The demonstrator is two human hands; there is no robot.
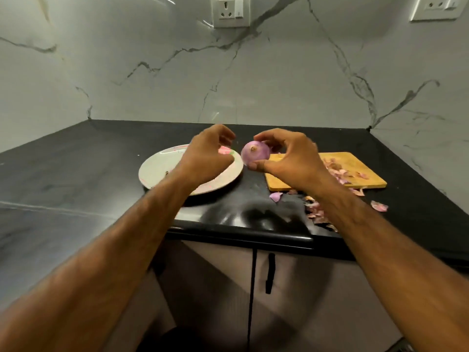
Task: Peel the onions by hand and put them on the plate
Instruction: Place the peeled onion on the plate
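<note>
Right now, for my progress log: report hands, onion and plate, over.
Right hand grips round purple onion, looks peeled. Left hand loosely curled over round white plate, nothing seen in it. Path to plate unobstructed.

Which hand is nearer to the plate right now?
Left. The left hand hovers over the right rim of the plate. The right hand is off to its right, holding the onion between plate and board.

The plate's (157,168) five-o'clock part is covered by the blurred left hand (205,158); the onion's (253,154) three-o'clock side and the cutting board's (365,174) nine-o'clock end, by the right hand (291,161).
</note>
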